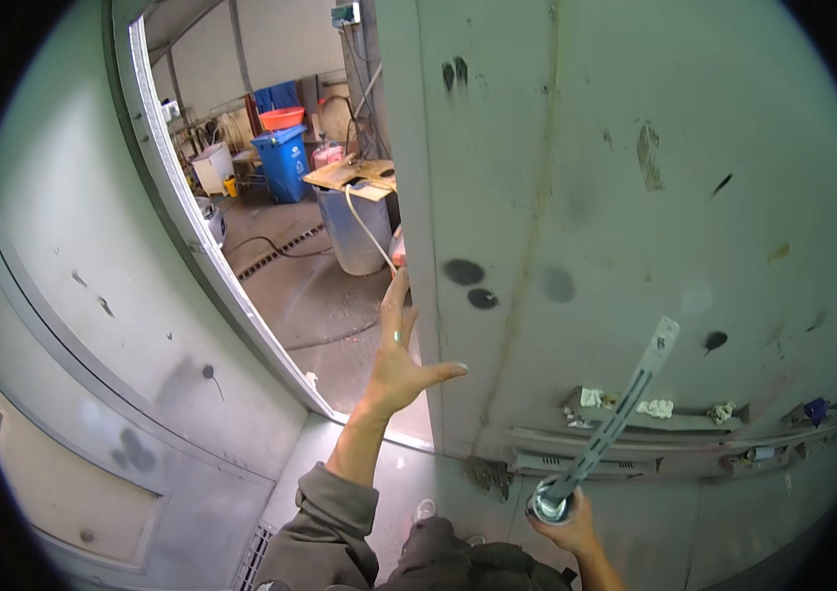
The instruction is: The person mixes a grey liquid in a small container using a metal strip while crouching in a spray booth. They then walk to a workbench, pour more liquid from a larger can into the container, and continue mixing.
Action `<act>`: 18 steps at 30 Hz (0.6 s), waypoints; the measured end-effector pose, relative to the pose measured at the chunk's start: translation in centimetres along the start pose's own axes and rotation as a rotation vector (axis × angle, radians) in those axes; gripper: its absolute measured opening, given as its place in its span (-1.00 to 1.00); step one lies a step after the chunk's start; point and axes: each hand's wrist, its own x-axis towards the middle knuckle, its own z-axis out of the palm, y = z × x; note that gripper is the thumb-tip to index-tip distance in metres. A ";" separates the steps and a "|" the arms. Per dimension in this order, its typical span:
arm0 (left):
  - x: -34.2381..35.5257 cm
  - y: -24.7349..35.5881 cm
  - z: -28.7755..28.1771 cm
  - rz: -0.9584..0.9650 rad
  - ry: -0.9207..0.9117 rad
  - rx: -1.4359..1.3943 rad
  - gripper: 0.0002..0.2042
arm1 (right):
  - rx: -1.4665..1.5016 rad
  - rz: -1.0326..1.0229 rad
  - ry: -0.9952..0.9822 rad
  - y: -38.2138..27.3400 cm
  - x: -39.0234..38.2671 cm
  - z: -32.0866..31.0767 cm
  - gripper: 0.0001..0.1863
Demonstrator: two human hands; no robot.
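Observation:
My left hand reaches out in front of the doorway, close to the edge of the grey wall panel. Its fingers are stretched out with the thumb spread to the right, and a ring shows on one finger. Whether the fingertips touch the panel's edge I cannot tell. Low on the right, my right hand is wrapped round a small round cup, seen from above. Out of the cup a long slotted metal strip leans up and to the right. What lies inside the cup is hard to make out.
An open door with dark smudges stands at left. Beyond the frame are a blue wheeled bin topped by a red basin, and a large grey barrel under a board. Narrow shelves with rags run along the right wall.

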 end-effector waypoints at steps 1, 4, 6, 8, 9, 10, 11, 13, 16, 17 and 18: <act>1.4 0.1 -0.1 -0.006 0.003 -0.025 0.38 | 0.008 0.017 0.018 0.2 0.0 -0.1 -0.35; 4.8 -0.2 -0.4 0.015 0.016 -0.030 0.44 | 0.089 0.035 0.063 1.3 -0.4 -0.5 -0.33; 6.3 -0.9 -0.7 0.007 0.040 0.050 0.47 | 0.116 0.075 0.102 2.6 -0.5 -0.6 -0.35; 7.8 -2.1 -0.9 0.008 0.064 0.121 0.48 | 0.114 0.075 0.136 4.1 -0.6 -0.6 -0.36; 8.6 -2.8 -1.0 0.038 0.074 0.141 0.49 | 0.083 0.103 0.132 4.9 -0.8 -0.3 -0.32; 9.4 -3.5 -1.1 0.022 0.076 0.164 0.50 | 0.050 0.133 0.127 5.6 -0.9 -0.1 -0.28; 10.2 -4.2 -1.3 0.033 0.076 0.174 0.51 | 0.015 0.163 0.119 6.2 -1.1 0.0 -0.24; 11.0 -5.3 -1.4 0.030 0.084 0.148 0.53 | 0.028 0.169 0.127 7.0 -1.2 0.1 -0.25; 11.8 -6.4 -1.2 0.023 0.112 0.119 0.54 | 0.109 0.190 0.129 7.2 -1.2 0.5 -0.27; 12.1 -6.6 -1.2 0.043 0.127 0.158 0.54 | 0.145 0.194 0.130 7.1 -1.3 0.6 -0.27; 12.3 -7.0 -1.2 0.033 0.135 0.167 0.54 | 0.177 0.205 0.133 7.0 -1.2 0.9 -0.27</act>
